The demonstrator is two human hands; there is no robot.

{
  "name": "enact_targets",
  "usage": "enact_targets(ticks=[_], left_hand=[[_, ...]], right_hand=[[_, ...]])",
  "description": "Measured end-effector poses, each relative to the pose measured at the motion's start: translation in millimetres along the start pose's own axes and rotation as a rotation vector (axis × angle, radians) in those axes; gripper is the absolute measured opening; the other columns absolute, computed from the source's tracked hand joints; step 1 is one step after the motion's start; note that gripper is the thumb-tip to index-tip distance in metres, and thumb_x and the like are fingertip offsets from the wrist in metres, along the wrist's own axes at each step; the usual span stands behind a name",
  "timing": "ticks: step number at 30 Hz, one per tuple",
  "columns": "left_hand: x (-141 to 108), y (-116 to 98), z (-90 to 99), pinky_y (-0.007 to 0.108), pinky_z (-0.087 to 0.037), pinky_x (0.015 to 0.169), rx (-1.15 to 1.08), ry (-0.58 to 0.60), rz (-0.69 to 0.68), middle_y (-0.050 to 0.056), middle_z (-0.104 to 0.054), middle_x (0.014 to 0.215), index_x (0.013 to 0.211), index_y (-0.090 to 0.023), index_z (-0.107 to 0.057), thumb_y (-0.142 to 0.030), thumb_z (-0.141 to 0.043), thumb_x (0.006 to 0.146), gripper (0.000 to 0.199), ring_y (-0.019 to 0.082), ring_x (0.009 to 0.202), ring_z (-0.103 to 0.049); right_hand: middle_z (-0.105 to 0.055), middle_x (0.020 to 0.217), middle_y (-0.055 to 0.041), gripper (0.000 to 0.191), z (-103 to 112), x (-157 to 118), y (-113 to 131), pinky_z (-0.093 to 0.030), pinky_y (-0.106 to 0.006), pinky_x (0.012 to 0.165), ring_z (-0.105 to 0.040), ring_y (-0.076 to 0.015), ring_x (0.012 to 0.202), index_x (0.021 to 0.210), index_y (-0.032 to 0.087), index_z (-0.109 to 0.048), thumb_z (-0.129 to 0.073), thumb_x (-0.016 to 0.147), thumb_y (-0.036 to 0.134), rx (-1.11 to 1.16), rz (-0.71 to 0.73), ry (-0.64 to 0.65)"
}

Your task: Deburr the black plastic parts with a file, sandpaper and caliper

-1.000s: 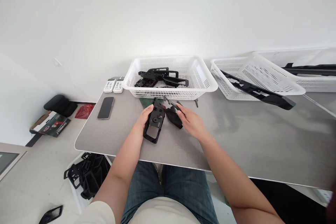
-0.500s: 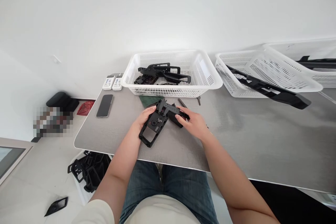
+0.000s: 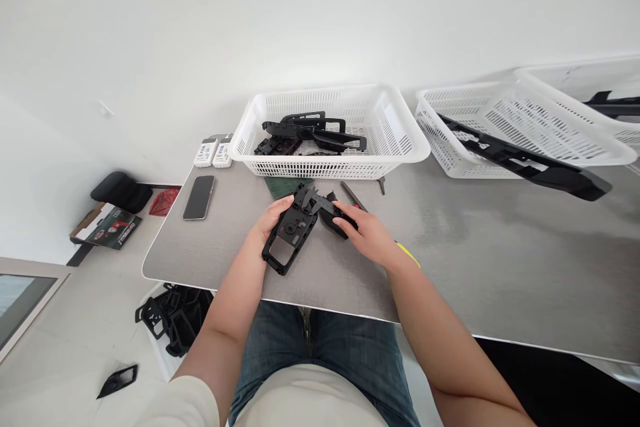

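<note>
My left hand (image 3: 271, 218) is closed on the upper left edge of a black plastic part (image 3: 291, 229), which has a rectangular opening at its lower end. A dark caliper (image 3: 325, 205) is gripped by my right hand (image 3: 366, 232), and its jaws lie at the upper right side of the part. Under the caliper, another black piece (image 3: 334, 224) rests on the grey table (image 3: 450, 267). Behind my hands lie a green cloth (image 3: 280, 187) and a thin dark tool (image 3: 353, 195). Whether the jaws touch the part is too small to tell.
A white basket (image 3: 320, 169) of black parts stands behind my hands. More white baskets (image 3: 470, 167) are at right, one with a long black part (image 3: 530, 163) jutting out. A phone (image 3: 199, 197) and two white boxes (image 3: 213, 153) sit at left.
The black part and caliper have shifted slightly, with both hands still holding them. The view has moved a little, and a yellow object now shows beside my right wrist.
</note>
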State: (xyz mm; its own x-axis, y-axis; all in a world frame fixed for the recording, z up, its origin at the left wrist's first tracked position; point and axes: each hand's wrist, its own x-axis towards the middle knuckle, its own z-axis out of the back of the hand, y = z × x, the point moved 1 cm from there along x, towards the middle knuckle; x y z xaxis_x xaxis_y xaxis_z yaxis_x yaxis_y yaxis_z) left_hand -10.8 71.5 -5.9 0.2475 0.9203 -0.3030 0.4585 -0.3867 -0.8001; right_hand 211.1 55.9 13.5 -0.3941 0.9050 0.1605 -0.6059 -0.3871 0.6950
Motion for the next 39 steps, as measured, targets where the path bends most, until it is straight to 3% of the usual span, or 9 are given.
enact_targets(ticks=[7,16,24,32,39], left_hand=[[-1.7,-2.6,-0.7,0.024,-0.050,0.055,0.054,0.002,0.000,0.007,-0.072,0.073,0.089,-0.011,-0.068,-0.034,-0.067,0.077,0.026,0.015,0.056,-0.064],[-5.0,-3.8,-1.9,0.024,-0.050,0.054,0.087,0.010,0.004,0.007,-0.071,0.075,0.091,-0.012,-0.068,-0.036,-0.068,0.076,0.029,0.015,0.056,-0.064],[-7.6,-5.4,-5.1,0.024,-0.050,0.053,0.058,0.049,0.028,0.007,-0.072,0.078,0.092,-0.012,-0.067,-0.037,-0.069,0.075,0.030,0.015,0.057,-0.065],[-5.9,-3.7,-10.6,0.023,-0.046,0.052,0.046,0.022,-0.014,0.004,-0.070,0.072,0.091,-0.013,-0.067,-0.039,-0.071,0.072,0.032,0.012,0.052,-0.061],[-4.3,-0.3,-11.0,0.024,-0.047,0.054,0.081,-0.012,-0.014,0.003,-0.069,0.069,0.089,-0.013,-0.068,-0.041,-0.072,0.071,0.033,0.012,0.053,-0.060]], right_hand=[[-0.070,0.106,-0.0094,0.040,-1.0,-1.1,-5.3,-0.053,-0.039,0.074,-0.066,-0.0267,0.091,0.123,0.021,-0.056,-0.044,0.090,0.041,-0.080,0.047,-0.076],[-0.069,0.111,-0.0089,0.039,0.9,-1.0,-3.7,-0.052,-0.040,0.081,-0.066,-0.0273,0.096,0.122,0.021,-0.057,-0.044,0.091,0.040,-0.053,0.073,-0.093],[-0.071,0.104,-0.0065,0.038,2.8,-3.0,-1.2,-0.052,-0.037,0.073,-0.067,-0.0245,0.084,0.120,0.024,-0.059,-0.043,0.091,0.042,-0.043,0.060,-0.082],[-0.071,0.099,-0.0097,0.049,-0.5,-1.2,0.3,-0.052,-0.037,0.070,-0.066,-0.0238,0.075,0.124,0.018,-0.057,-0.050,0.082,0.042,-0.100,-0.066,-0.188],[-0.071,0.083,-0.0074,0.041,12.0,-0.1,-1.5,-0.049,-0.034,0.063,-0.064,-0.0219,0.067,0.111,0.019,-0.064,-0.053,0.077,0.039,-0.067,-0.159,-0.247]])
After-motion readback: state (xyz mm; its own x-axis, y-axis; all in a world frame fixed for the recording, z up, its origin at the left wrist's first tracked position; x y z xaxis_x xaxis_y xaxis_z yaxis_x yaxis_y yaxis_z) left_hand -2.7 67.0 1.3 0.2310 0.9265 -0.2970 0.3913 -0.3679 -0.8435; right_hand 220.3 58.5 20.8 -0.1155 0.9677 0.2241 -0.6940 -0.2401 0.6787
